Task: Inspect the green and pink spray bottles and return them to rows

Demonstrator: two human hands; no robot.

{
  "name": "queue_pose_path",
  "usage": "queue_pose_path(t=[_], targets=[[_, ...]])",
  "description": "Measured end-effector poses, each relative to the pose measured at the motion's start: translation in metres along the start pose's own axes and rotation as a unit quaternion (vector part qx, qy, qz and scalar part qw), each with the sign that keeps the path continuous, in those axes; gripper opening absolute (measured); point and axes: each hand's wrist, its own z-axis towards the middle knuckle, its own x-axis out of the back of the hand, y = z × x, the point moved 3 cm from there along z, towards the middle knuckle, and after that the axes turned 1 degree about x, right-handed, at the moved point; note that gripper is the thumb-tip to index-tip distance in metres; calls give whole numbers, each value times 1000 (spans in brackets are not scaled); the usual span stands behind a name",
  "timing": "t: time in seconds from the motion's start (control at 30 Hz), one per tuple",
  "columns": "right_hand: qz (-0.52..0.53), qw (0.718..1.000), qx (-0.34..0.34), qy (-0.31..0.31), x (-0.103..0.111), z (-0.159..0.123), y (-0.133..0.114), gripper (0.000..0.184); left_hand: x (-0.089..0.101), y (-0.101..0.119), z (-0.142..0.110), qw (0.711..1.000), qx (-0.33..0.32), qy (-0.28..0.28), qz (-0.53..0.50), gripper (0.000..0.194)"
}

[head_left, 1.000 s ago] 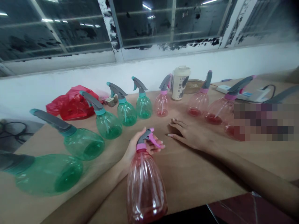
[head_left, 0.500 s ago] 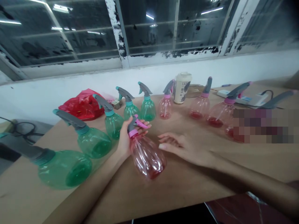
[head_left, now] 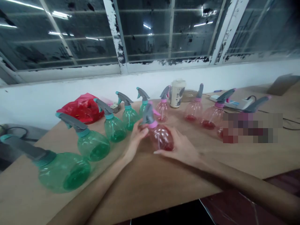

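Observation:
A clear pink spray bottle (head_left: 161, 139) with a grey head, pink collar and pink trigger is tilted in front of me between both hands. My right hand (head_left: 184, 147) is closed around the side and lower part of its body. At the collar, my left hand (head_left: 138, 134) grips the bottle with its thumb towards me; some of its fingers are hidden behind the head. Close to my left hand stands a green spray bottle (head_left: 130, 118) with a teal collar. Another pink spray bottle (head_left: 162, 111) is just behind the held one.
Several green spray bottles (head_left: 93, 147) line the left side of the wooden table (head_left: 140, 187). Pink ones (head_left: 193, 111) stand to the right, one partly covered by a blurred patch. A red plastic bag (head_left: 82, 109), paper cup (head_left: 177, 93) and white power strip (head_left: 232, 103) lie behind.
The pink spray bottle has moved up and away from me and stands more upright. My right hand, apart from it before, now wraps its body. The view has shifted slightly.

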Motion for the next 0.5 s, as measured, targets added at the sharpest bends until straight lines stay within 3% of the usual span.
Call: queue_pose_path(t=[0.17, 0.23, 0.33, 0.5], targets=[[3, 991, -57, 122, 21, 4, 73, 98, -3, -29, -10, 987, 13, -45, 151, 57], [-26, 988, -80, 127, 27, 10, 89, 99, -4, -32, -14, 981, 4, -59, 183, 52], [-114, 978, -136, 106, 36, 24, 101, 99, -6, -33, -18, 976, -12, -78, 205, 47], [-266, 936, -206, 103, 44, 46, 97, 89, -10, -30, -20, 973, -9, -100, 206, 44]])
